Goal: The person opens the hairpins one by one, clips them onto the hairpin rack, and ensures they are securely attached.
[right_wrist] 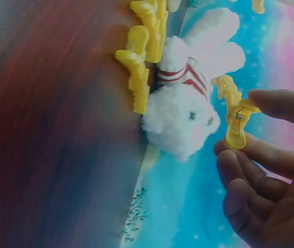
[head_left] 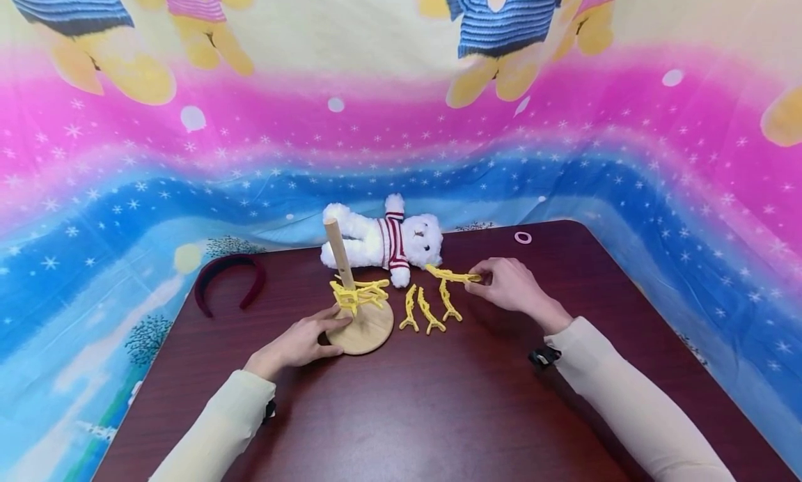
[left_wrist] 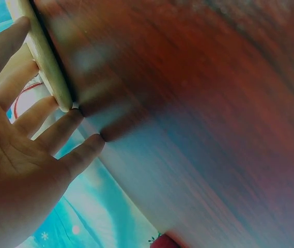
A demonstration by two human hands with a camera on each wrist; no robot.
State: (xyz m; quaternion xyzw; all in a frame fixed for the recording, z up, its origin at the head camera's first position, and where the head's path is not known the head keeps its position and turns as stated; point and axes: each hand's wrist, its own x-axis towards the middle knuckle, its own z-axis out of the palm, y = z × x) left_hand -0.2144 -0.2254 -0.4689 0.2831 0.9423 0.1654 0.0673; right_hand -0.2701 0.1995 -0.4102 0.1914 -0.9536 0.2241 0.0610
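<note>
A yellow clip [right_wrist: 235, 114] is pinched in the right hand [head_left: 509, 285] — over the desk's [head_left: 407, 412] far half, right of centre. Three loose clips [head_left: 428, 313] lie just beside, then a wooden stand [head_left: 370, 336] bearing more clips; the left hand [head_left: 305, 339], fingers spread, touches its rim. A teddy [head_left: 370, 244] lies along the far edge — a hairband [head_left: 200, 283] near the far left corner, a pale ring [head_left: 523, 237] towards the far right corner
</note>
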